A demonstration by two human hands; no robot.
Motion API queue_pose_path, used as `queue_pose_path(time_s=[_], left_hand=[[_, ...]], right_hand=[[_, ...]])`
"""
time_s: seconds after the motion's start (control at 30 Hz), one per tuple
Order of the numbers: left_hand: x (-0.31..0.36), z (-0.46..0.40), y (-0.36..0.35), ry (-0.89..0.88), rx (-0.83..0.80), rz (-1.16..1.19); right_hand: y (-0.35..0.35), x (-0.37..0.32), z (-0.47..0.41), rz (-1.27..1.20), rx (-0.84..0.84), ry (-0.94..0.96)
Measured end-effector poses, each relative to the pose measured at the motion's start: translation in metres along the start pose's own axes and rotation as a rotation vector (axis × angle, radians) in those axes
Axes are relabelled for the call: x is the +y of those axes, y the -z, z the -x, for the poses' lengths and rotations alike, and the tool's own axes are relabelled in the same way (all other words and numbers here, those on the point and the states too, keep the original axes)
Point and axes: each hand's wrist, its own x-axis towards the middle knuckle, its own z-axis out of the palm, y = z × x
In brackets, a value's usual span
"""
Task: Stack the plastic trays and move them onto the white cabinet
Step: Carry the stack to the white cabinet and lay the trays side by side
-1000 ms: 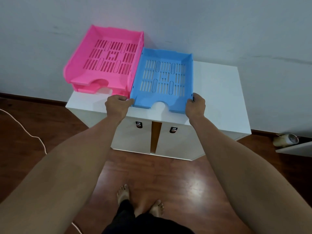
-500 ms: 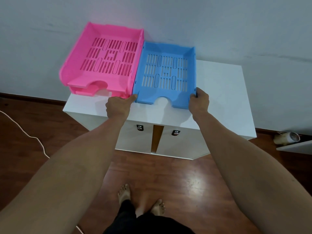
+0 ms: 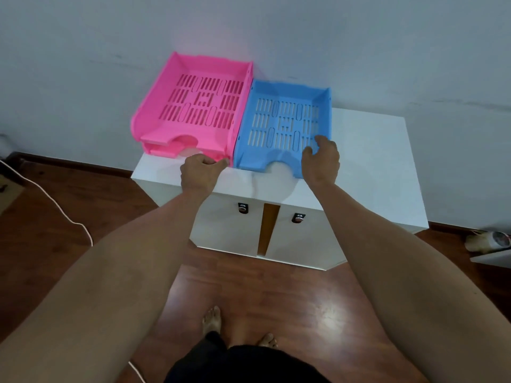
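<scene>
White cabinet (image 3: 367, 150) stands on a wood floor (image 3: 276, 294) against a grey wall, carrying stacked pink trays (image 3: 193, 106) touching an empty blue tray (image 3: 282, 120) beside them; the right hand (image 3: 320, 161) lies loosely open over the blue tray's front corner, gripping nothing firmly, while the left hand (image 3: 200, 172), curled closed, touches the pink stack's front corner.

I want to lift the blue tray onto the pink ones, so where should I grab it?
Probably by the two long side walls of the blue tray, near the front, coming from the cabinet's front edge. Its back is by the wall, and the pink trays sit tight against its left wall, so slide it right first.
</scene>
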Motion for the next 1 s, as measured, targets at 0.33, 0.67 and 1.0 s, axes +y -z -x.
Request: queue_pose_path(time_s=[0.33,0.67,1.0], left_hand=[[0.001,-0.034,0.083,-0.160,0.105,-0.007],[-0.018,-0.108,0.147,-0.156,0.025,-0.047],[-0.034,-0.152,0.160,-0.257,-0.135,-0.111]], right_hand=[[-0.039,-0.071,0.041,-0.125,-0.145,0.071],[-0.104,-0.134,0.057,-0.127,-0.219,0.005],[-0.146,-0.151,0.047,-0.017,-0.086,-0.103]])
